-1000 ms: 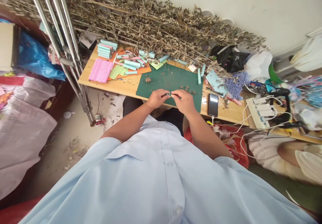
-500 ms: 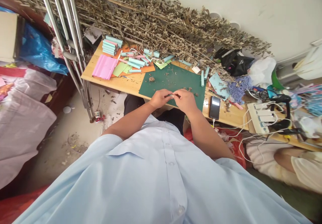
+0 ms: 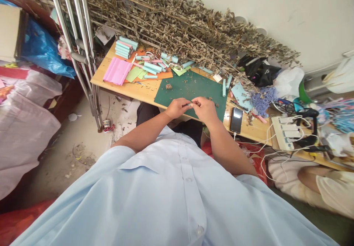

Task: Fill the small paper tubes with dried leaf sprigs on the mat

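Note:
My left hand (image 3: 177, 108) and my right hand (image 3: 204, 108) meet at the front edge of a dark green mat (image 3: 188, 85). The fingers of both are pinched together around something small, too tiny to make out. Crumbs of dried plant and a brown clump (image 3: 168, 86) lie on the mat beyond my hands. Left of the mat are a pink sheet (image 3: 117, 71), green and orange papers, and a stack of light blue rolls (image 3: 123, 49). Two more blue rolls (image 3: 224, 87) stand out at the mat's right edge.
Dried plant stalks (image 3: 166, 21) are heaped along the back. On the right lie a phone (image 3: 236, 120), a power strip (image 3: 283, 132) with white cables and a purple cord bundle (image 3: 262, 100). Metal crutches (image 3: 80, 54) lean at the left. Another person's arm (image 3: 309, 179) shows at lower right.
The view has shifted slightly, so the table appears a little further right and lower. My hands stay together at the mat's edge, their fingers only slightly changed.

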### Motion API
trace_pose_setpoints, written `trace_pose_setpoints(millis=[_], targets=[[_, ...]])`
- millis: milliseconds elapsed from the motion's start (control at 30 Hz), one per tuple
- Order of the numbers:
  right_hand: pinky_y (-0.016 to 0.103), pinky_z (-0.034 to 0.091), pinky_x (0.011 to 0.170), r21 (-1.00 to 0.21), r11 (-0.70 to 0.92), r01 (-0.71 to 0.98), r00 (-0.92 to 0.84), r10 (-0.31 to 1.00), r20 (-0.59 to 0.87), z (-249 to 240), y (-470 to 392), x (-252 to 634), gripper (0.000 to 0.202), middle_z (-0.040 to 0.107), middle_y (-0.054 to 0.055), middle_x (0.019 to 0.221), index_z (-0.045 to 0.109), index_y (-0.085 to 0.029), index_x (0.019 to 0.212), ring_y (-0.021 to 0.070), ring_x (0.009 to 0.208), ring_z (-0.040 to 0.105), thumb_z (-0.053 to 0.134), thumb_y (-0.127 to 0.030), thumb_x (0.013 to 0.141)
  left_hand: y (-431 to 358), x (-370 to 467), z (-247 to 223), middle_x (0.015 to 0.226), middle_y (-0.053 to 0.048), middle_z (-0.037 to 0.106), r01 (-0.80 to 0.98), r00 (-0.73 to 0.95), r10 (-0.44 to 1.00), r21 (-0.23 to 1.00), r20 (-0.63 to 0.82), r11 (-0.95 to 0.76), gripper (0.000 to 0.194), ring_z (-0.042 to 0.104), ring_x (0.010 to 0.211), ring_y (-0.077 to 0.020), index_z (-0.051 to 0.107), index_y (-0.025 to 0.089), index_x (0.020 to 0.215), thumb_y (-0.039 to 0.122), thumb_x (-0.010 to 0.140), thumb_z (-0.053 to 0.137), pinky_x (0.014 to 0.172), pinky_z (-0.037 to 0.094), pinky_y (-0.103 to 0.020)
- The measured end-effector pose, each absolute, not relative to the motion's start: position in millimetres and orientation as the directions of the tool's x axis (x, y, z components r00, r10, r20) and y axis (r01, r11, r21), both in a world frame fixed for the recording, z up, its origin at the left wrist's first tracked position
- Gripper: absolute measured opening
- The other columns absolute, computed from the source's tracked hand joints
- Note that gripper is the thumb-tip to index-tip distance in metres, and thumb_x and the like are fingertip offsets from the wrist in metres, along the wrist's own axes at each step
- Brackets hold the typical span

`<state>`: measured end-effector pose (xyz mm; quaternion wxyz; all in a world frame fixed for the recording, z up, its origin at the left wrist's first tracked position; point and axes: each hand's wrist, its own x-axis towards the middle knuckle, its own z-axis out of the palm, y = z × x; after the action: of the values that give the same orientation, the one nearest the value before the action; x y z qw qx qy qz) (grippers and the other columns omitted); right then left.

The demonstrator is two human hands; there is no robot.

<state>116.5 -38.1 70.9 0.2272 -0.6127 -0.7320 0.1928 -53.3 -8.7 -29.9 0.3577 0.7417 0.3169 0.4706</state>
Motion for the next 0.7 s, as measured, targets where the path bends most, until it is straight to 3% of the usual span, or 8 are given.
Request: trace_pose_setpoints(millis=[133,333,700], targets=[[0.037,0.05,0.083,-0.517,0.189,0.835,-0.177,0.982,0.072,78,-39,115,0.011,0.076,0.006,0.088,0.076,-0.023,0.087,0.0229,0.082,0.067,0.065,-0.025,0.088,-10,-54,-27,0.088,-0.009,0.075,0.148,0.363,0.813,0.833,0.455,-0.533,0.047,0.068,0.085,-0.0186,0.079,0.016,0.101,0.058,0.102,0.057,0.081,0.052,-0.03],[0.035,0.049,0.083,-0.468,0.264,0.843,-0.259,0.963,0.077,81,-42,117,0.015,0.076,0.006,0.089,0.074,-0.023,0.088,0.0236,0.086,0.066,0.06,-0.024,0.092,-10,-54,-28,0.089,-0.008,0.075,0.143,0.366,0.817,0.84,0.446,-0.523,0.042,0.068,0.087,-0.0187,0.079,0.017,0.102,0.053,0.102,0.059,0.082,0.052,-0.03],[0.035,0.047,0.08,-0.303,0.289,0.908,-0.288,0.956,0.048,82,-35,111,0.014,0.074,0.007,0.086,0.071,-0.022,0.084,0.0252,0.085,0.065,0.059,-0.016,0.087,-9,-54,-30,0.089,-0.007,0.074,0.181,0.379,0.821,0.836,0.427,-0.518,0.026,0.067,0.087,-0.0184,0.079,0.016,0.102,0.037,0.1,0.063,0.083,0.052,-0.03]])
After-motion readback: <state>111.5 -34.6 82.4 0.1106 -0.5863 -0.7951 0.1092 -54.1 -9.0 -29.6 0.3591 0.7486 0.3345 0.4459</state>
